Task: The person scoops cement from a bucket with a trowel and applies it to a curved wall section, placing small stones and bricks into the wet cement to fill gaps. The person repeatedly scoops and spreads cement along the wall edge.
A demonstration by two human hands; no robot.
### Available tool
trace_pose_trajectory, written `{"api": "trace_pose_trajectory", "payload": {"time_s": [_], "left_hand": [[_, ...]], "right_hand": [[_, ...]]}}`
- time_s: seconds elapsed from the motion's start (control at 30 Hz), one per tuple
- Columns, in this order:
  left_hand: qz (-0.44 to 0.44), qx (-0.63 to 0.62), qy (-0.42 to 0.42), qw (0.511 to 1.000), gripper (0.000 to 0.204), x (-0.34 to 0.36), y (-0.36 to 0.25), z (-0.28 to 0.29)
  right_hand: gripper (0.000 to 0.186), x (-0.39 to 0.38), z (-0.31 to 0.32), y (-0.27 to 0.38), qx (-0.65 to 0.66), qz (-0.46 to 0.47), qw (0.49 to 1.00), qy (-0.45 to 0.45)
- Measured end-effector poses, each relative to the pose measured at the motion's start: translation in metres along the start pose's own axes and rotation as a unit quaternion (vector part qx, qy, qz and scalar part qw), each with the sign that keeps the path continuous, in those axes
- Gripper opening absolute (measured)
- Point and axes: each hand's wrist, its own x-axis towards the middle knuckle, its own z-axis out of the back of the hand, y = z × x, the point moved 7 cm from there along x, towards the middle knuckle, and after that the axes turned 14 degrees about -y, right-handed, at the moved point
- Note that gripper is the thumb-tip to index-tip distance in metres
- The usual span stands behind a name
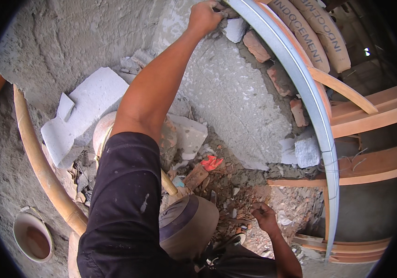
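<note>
At the top of the view: your left hand point(205, 18) reaches far out with its fingers bent, right next to the top end of a long silver metal bar point(327, 136). I can't tell if the fingers touch the bar or pinch something, as the tips are partly hidden.
Right hand: your right hand point(265, 217) is low down, over crumbly brown and red rubble point(295, 204), with its fingers curled in. I can't tell if something small is inside.
Metal bar: it runs from near your left hand down the right side (the round lens makes it look bent).
Stone row: a chunky white stone point(235, 30), broken orange-red bricks point(256, 46) and a rough pale stone block point(307, 152) sit in a line along the bar's left side. The white stone is just below your left hand.
Bags: fat brown paper cement bags point(302, 34) lie to the right of the bar, near its top.
Bucket: a round off-white bucket point(18, 231) stands at the lower left.
</note>
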Motion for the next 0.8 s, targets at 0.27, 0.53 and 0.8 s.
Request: {"api": "trace_pose_trajectory", "payload": {"time_s": [0.27, 0.53, 0.8], "left_hand": [[-0.204, -0.155, 0.085, 0.963, 0.031, 0.000, -0.029, 0.001], [-0.320, -0.012, 0.058, 0.946, 0.033, 0.006, -0.030, -0.001], [-0.217, -0.087, 0.099, 0.967, 0.031, 0.008, -0.020, -0.009]], "right_hand": [[0.022, 0.000, -0.004, 0.003, -0.023, -0.024, 0.999, 0.011], [0.024, 0.005, -0.012, -0.001, -0.050, -0.004, 0.998, 0.043], [0.022, 0.005, -0.016, 0.002, -0.058, -0.012, 0.997, 0.045]]}}
